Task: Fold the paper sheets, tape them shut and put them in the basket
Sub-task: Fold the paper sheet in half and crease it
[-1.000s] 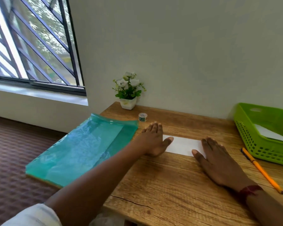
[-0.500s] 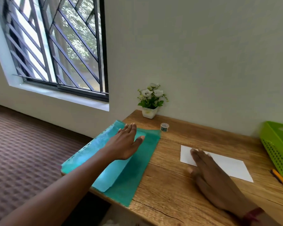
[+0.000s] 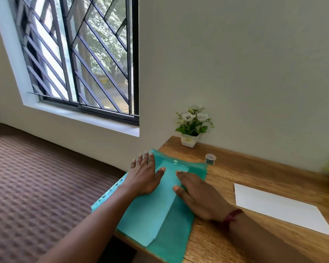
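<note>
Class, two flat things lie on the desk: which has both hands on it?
The teal plastic folder at the left end: the left hand and right hand lie flat on it. The white paper lies apart, farther right.

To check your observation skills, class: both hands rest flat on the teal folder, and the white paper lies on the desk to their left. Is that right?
In the head view the white paper lies on the desk to the right of the hands, not the left. The left hand and right hand do rest flat on the teal folder.
</note>
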The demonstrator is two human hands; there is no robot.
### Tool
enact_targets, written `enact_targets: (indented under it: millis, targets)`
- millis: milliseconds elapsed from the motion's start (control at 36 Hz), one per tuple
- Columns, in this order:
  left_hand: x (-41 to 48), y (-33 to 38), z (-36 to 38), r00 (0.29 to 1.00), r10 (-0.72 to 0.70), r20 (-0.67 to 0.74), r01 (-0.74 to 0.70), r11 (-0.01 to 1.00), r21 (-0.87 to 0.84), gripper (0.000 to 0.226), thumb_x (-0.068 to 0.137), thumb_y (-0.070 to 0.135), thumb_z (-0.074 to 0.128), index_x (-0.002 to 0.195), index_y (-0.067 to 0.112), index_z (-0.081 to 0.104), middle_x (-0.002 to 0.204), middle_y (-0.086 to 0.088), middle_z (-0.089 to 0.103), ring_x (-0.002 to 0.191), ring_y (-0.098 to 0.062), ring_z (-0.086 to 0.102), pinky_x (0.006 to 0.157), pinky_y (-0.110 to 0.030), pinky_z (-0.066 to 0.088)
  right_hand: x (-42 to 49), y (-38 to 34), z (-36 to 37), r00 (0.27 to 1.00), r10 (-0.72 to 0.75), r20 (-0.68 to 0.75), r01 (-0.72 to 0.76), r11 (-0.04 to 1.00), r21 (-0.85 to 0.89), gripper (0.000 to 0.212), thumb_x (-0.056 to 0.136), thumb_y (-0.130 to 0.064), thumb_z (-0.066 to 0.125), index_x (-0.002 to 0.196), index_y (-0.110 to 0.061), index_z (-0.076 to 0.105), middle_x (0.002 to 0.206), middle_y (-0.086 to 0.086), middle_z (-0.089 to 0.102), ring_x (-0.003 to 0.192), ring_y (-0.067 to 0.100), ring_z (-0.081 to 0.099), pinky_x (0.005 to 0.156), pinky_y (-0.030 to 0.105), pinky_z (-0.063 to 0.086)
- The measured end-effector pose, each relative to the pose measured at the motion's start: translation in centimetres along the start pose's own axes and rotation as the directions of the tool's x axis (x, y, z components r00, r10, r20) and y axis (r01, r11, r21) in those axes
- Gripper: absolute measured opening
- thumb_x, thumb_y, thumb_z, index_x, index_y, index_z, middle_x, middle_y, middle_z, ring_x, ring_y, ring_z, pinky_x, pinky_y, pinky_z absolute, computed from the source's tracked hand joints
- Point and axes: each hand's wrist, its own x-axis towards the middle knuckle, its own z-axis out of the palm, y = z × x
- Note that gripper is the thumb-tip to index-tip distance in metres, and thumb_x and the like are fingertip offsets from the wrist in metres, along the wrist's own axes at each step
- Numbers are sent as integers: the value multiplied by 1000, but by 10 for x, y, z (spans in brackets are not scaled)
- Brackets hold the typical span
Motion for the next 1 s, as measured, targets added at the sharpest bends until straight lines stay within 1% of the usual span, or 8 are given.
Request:
enact_targets:
  millis: [167,417,500,583,750,806,889,1000]
  targets:
    - [4,-11,9,991,-136,-21,135,990,-29,82,98,63,23,158,11,3,161,-27,6,150,-39,8,122,-50,6,28,-2,5,999,-24,43,25,999,-32,63,102,-54,26,154,-19,22,160,0,24,147,12,19,117,26,15]
    - [1,-12,17,968,-160,-195,136,982,-133,66,100,53,32,150,10,31,144,-16,48,130,-35,46,109,-43,34,71,19,-7,999,34,28,-32,998,-54,56,102,-52,29,148,-21,34,154,-2,35,139,16,35,111,34,32]
    - [-3,-11,14,956,-171,-240,122,971,-206,54,100,50,37,139,13,43,132,-13,56,121,-34,51,98,-41,42,88,30,-15,995,71,-64,-74,996,-43,35,103,-45,31,110,-24,58,118,0,61,105,21,58,89,37,47]
    - [-4,-14,13,944,-193,-266,120,956,-269,52,99,49,39,138,13,43,130,-14,58,119,-34,53,96,-43,45,108,44,-22,988,117,-101,-123,991,-50,31,102,-33,36,75,-26,49,80,0,59,75,20,57,70,35,45]
    - [-5,-13,9,919,-224,-325,95,925,-368,49,100,44,43,139,14,44,128,-14,62,117,-34,56,94,-41,46,133,60,-34,979,201,12,-201,979,-43,15,92,-19,58,98,-19,72,99,0,71,85,16,64,72,26,50]
    - [-5,-13,8,906,-235,-351,84,915,-395,43,99,42,45,134,16,47,120,-14,65,111,-36,59,89,-41,47,138,60,-37,970,233,67,-234,972,11,7,91,-25,64,92,-22,70,93,1,71,77,18,68,63,27,56]
    - [-6,-13,8,894,-236,-381,68,912,-405,36,98,41,46,124,17,48,108,-14,69,102,-37,62,83,-41,48,144,62,-38,956,258,137,-271,959,83,11,90,-32,68,84,-23,68,81,2,70,58,16,64,43,20,47]
    - [-6,-12,8,880,-232,-415,45,910,-412,30,98,40,47,117,18,47,99,-12,69,93,-36,64,80,-42,49,148,62,-42,936,277,218,-313,937,154,18,91,-34,68,88,-16,69,78,7,69,50,16,56,40,19,44]
